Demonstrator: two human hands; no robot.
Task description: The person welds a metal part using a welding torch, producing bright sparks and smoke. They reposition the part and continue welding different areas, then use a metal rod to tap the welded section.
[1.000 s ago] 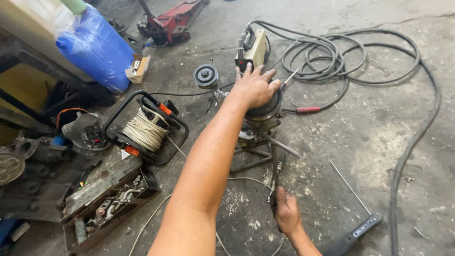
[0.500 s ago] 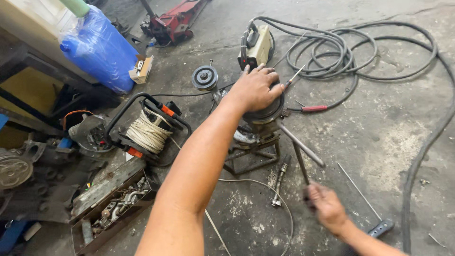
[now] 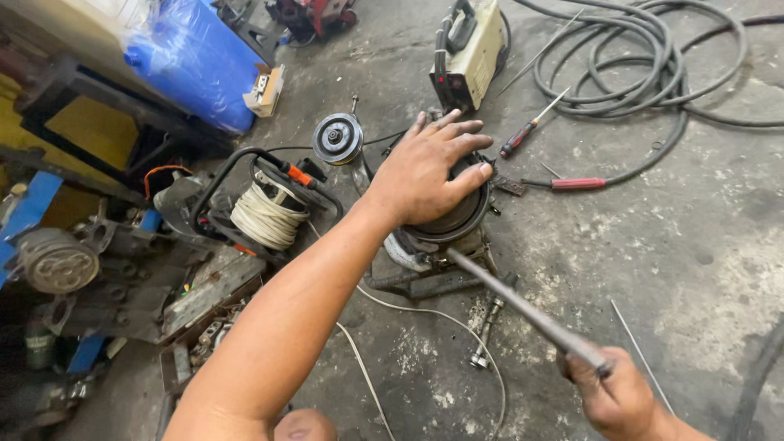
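**Pulley under my left palm, rod coming in from the right**

Pulley (image 3: 453,214): a dark round part on a small stand, sitting on the concrete floor (image 3: 694,269) about mid-frame, a little toward the far edge. That is where my work is.

Going left to right. At the left edge I see a blue drum (image 3: 200,69) in the far corner, with a small carton (image 3: 265,88) beside it. Nearer me along that edge lie a grey motor part (image 3: 57,260) and a tray of scrap metal (image 3: 204,306). Next comes a cable reel (image 3: 265,216) wound with pale cord, and just beyond it a small black wheel (image 3: 337,139).

My left hand (image 3: 425,171) lies flat on top of the pulley, fingers spread and pressing down, not closed around it. Behind it stands a cream welder box (image 3: 474,49).

My right hand (image 3: 612,392), at the near edge toward the right corner, is clenched on the end of a steel rod (image 3: 523,309). The rod's long axis runs diagonally from that fist up and left, and its far tip meets the stand just under the pulley's near rim. So the pulley lies up-left of my right hand, along the rod's line, and my left hand is the nearer one, already on it.

Further right: a red-handled screwdriver (image 3: 531,126), a red electrode holder (image 3: 578,184), and coiled black hose (image 3: 645,57) in the far right corner.
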